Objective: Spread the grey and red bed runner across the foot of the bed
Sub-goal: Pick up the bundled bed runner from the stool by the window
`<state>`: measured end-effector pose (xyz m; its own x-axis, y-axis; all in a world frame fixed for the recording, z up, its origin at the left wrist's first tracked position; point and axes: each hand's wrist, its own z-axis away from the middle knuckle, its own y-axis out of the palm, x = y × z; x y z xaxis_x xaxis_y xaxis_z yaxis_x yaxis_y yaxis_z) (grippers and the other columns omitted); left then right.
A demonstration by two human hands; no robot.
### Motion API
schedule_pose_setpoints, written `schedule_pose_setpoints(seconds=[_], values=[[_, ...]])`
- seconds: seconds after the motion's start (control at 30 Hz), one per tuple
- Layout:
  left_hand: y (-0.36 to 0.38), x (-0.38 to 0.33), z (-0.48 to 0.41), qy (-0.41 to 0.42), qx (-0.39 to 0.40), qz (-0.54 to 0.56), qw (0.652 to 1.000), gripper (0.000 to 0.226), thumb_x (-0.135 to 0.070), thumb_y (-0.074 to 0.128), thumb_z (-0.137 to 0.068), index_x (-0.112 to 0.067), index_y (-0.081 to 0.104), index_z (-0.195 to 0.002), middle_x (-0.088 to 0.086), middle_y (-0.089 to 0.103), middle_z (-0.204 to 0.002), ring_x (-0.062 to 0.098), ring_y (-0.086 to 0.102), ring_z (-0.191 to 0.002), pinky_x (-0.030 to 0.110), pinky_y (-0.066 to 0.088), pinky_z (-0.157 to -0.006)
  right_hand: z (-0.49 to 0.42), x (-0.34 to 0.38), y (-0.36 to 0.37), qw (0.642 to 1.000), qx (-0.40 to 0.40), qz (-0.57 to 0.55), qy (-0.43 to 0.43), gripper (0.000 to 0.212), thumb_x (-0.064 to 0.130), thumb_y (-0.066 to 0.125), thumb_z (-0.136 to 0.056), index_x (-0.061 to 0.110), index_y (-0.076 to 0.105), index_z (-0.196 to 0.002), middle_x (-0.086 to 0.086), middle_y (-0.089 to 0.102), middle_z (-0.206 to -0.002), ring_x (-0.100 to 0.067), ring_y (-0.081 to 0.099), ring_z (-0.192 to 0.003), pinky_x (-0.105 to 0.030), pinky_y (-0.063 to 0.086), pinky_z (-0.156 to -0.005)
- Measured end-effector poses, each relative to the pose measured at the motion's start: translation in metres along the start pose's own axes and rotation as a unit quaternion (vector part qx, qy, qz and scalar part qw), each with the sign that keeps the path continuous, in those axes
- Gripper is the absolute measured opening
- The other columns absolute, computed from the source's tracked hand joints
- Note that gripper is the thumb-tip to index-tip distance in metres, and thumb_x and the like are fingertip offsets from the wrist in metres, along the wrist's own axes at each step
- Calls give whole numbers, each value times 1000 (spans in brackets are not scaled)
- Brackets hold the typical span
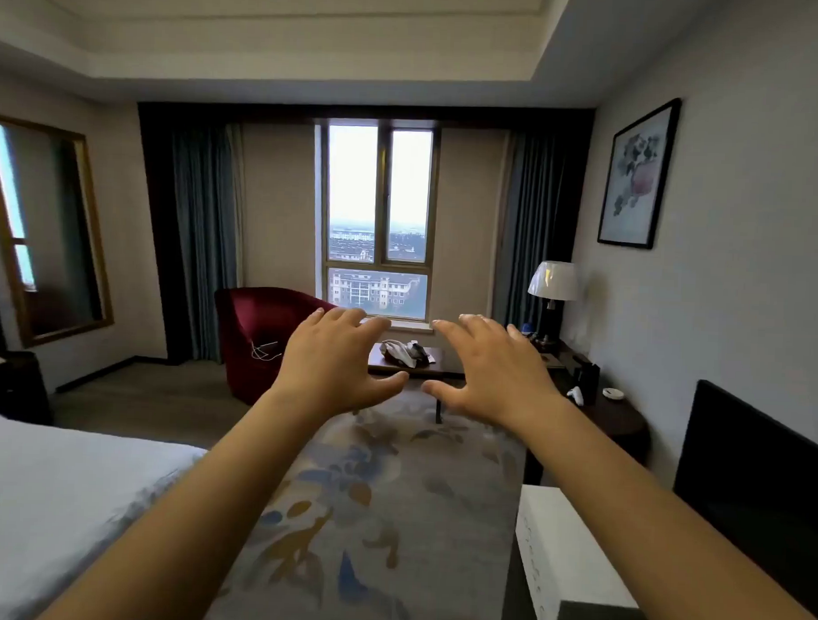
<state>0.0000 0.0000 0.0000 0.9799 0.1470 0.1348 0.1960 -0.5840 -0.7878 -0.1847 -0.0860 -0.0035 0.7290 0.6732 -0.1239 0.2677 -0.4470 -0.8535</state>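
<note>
My left hand [336, 358] and right hand [493, 373] hide parts of the low table [383, 365] behind them. The heap [403, 351] on it is too small to name. Left of my left hand, the bed [57, 497] is cut off.

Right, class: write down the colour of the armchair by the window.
The armchair is dark red; the head view shows it.

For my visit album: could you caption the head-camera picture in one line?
Left hand and right hand reach out open above the patterned rug, beside the white bed.
</note>
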Motion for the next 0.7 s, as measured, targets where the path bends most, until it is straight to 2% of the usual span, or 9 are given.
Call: schedule_pose_setpoints(seconds=[0.27,0.4,0.53,0.7], values=[[45,32,-38,-11,-25,-2,1000,70,-71,47,-74,-31,46,-132,-5,56,-128,18,49,-120,39,36,-105,-56,-8,41,1000,-24,-4,-18,77,68,47,-79,32,25,-144,-2,39,-144,-21,35,-134,-51,26,-111],[80,56,-73,-9,-21,-3,1000,72,-73,44,-74,-32,44,-134,-4,54,-131,18,47,-123,40,32,-108,-98,-7,73,1000,-18,-5,-12,76,68,46,-80,33,27,-144,-1,37,-146,-21,34,-135,-52,24,-112],[111,82,-112,1,-39,1,999,73,-73,42,-74,-31,44,-133,-2,55,-129,20,46,-123,39,31,-107,-144,-12,96,1000,-20,14,7,76,69,44,-80,33,26,-144,-1,37,-146,-20,31,-136,-52,22,-112],[149,117,-174,23,-43,20,999,75,-73,39,-74,-31,43,-136,3,50,-138,22,42,-130,43,29,-112,-207,-25,120,998,-32,22,43,76,69,45,-81,32,26,-145,-1,36,-146,-19,31,-137,-51,23,-113]])
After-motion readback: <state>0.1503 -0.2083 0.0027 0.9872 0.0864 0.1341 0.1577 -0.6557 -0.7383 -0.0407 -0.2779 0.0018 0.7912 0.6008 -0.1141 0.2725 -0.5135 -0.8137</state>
